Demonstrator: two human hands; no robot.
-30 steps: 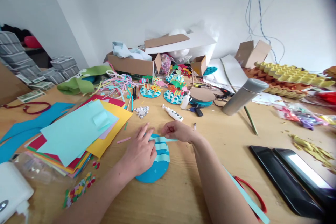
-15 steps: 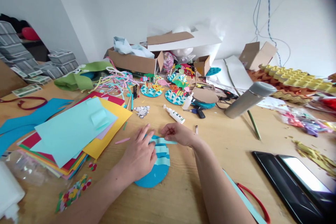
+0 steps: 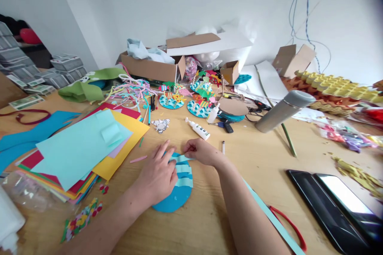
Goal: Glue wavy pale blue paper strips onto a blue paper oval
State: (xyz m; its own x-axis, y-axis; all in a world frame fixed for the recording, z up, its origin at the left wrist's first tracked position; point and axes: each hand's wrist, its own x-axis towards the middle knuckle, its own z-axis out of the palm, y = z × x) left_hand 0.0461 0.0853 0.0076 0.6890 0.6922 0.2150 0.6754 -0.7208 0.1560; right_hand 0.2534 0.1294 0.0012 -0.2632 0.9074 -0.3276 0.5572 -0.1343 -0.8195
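Pale strip (image 3: pixel 181 158) crosses blue disc (image 3: pixel 174 203) — right hand (image 3: pixel 198 150) seemingly pinches its right end. Left hand (image 3: pixel 159 174) lies flattened, leftward.

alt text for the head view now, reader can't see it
A person's left hand rests on a blue disc while the right hand touches a pale paper strip on it. Coloured paper is stacked to the left; a white bottle lies beyond.
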